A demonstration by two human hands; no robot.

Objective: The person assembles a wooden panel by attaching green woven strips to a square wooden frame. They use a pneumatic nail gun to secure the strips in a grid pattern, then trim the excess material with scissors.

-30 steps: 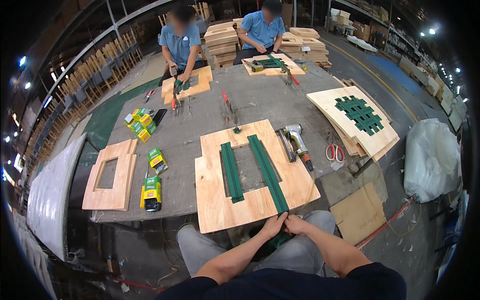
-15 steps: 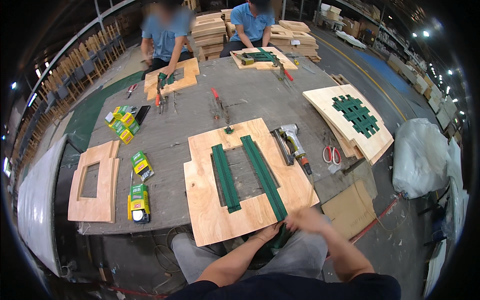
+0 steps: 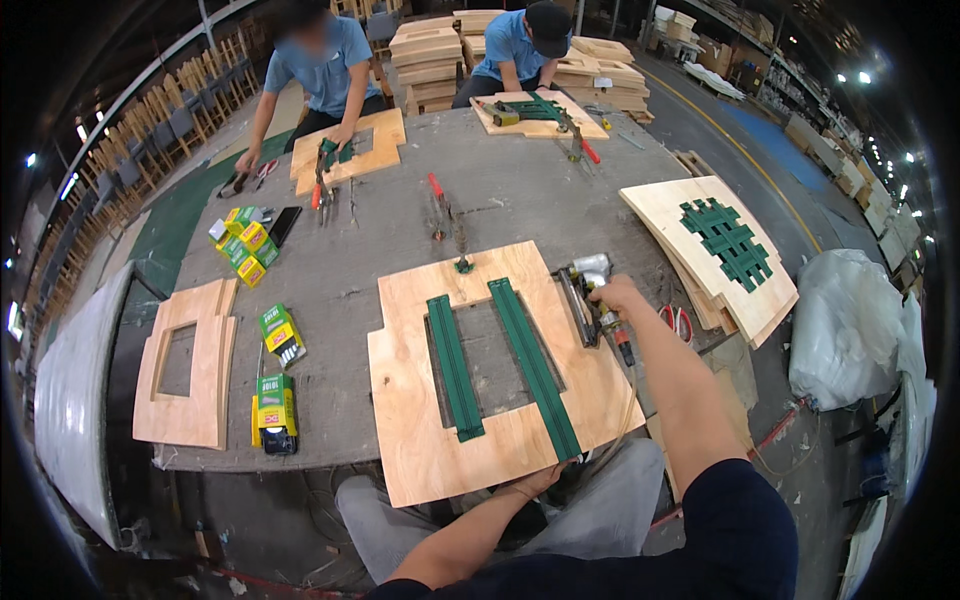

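Note:
A pale plywood board with a rectangular opening lies in front of me, its near edge over my lap. Two dark green webbing straps cross the opening side by side: the left strap and the longer right strap, which runs down to the near edge. There my left hand is closed at the strap's end, its fingers partly hidden by the board. My right hand reaches out and grips a pneumatic staple gun resting by the board's right edge.
Scissors lie right of the staple gun, before stacked boards with woven green webbing. Staple boxes and framed boards stand left. A red-handled tool lies beyond my board. Two co-workers handle boards across the table.
My right hand has left the strap's end at the near edge and moved forward onto the staple gun. My left hand stays by the strap. The far-left co-worker's arm now reaches sideways.

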